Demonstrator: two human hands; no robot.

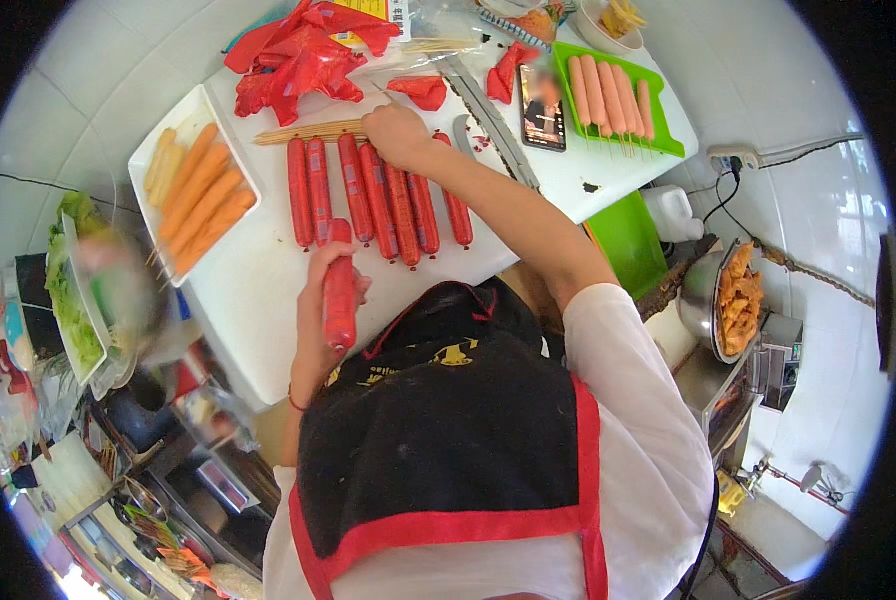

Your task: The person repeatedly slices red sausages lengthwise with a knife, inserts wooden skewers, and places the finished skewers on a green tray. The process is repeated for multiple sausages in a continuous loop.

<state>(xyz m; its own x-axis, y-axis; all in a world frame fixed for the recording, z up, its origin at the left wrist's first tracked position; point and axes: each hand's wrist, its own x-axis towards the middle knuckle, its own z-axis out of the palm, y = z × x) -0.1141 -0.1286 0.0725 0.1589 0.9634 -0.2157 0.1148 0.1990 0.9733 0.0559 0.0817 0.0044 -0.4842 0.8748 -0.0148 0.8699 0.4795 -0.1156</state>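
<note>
My left hand (315, 289) grips a sausage in a red plastic casing (339, 289), held over the near edge of the white tabletop (241, 322). My right hand (399, 135) reaches across to a bundle of wooden skewers (305, 135), its curled fingers at the bundle's right end. A thin stick shows just above its knuckles; whether the fingers hold a skewer is hidden. Several more red-cased sausages (400, 214) lie side by side in a row below the skewers and my right hand.
Crumpled red casings (298, 64) lie at the back. A white tray (190, 112) of orange and pale skewered food stands left. Right are a phone (542, 109) and a green tray (665, 142) of skewered sausages. A steel bowl (707, 300) of fried food stands far right.
</note>
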